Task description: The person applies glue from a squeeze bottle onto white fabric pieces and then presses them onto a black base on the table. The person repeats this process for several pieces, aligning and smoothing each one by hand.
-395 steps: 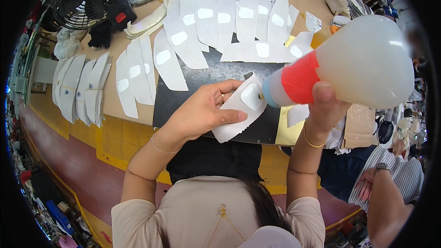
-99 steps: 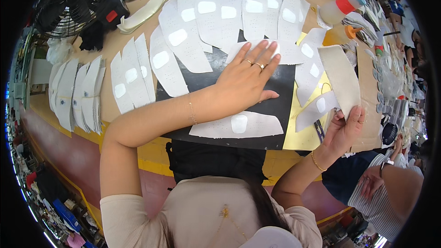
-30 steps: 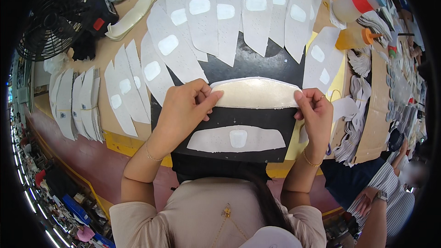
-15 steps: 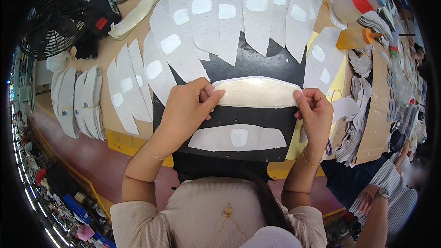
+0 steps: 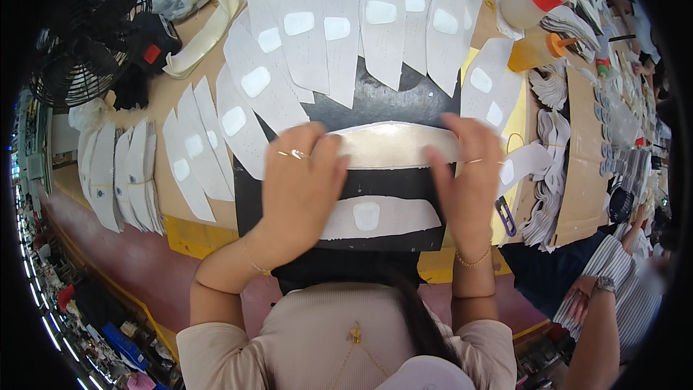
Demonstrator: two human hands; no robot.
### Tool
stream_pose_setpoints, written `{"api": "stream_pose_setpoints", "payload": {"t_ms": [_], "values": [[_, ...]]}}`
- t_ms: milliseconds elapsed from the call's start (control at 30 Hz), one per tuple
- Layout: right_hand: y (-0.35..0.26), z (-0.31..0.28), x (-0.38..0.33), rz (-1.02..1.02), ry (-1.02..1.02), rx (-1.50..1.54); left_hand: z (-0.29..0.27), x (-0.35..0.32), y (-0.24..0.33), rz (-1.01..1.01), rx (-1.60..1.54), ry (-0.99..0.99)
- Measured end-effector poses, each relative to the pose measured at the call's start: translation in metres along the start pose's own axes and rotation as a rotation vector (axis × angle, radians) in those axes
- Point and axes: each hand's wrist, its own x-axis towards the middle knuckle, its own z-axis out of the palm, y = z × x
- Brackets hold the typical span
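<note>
Nearest the torso on my head feed, a grey piece [image 5: 366, 217] with a white patch lies flat on the black mat [image 5: 390, 182], long axis left to right, its left end covered by the left hand [image 5: 299, 191]. Just beyond it, separated by a strip of bare mat, the cream panel [image 5: 393, 146] lies between both hands. I read the panel's long axis as left to right, roughly parallel to the mat's near edge; its bowed edge faces away from the torso, its straighter edge faces toward it, and its ends point at the two hands. The left hand covers the left end with fingers bent; I cannot tell whether it grips. The right hand [image 5: 465, 180] is blurred at the right end, thumb spread wide of the fingers, with panel surface visible in the gap. Beyond the panel, I see grey pieces [image 5: 303, 65] with white patches fanned in an overlapping arc. At far right stand an amber bottle [image 5: 530, 53] and a red-banded bottle [image 5: 525, 9]; at far left, a black fan [image 5: 90, 47].
</note>
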Motion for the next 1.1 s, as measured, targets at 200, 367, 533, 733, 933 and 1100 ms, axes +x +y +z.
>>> {"api": "stream_pose_setpoints", "payload": {"t_ms": [200,367,533,733,933,1100], "values": [[-0.016,0.014,-0.005,-0.324,-0.345,0.0,0.021,-0.008,-0.002,0.176,-0.113,-0.321],[0.005,0.004,-0.014,-0.281,-0.385,-0.172,0.016,-0.019,-0.009,0.181,-0.053,-0.357],[0.015,-0.003,-0.019,-0.219,-0.378,-0.22,0.01,-0.023,-0.007,0.163,0.022,-0.339],[0.021,-0.004,-0.019,-0.231,-0.382,-0.173,0.004,-0.031,-0.012,0.147,0.006,-0.342],[0.002,-0.008,-0.014,-0.239,-0.327,-0.265,-0.014,-0.043,-0.013,0.119,0.011,-0.252],[-0.033,0.005,-0.005,-0.438,-0.3,-0.161,-0.001,-0.017,-0.01,-0.007,-0.193,-0.045]]}}
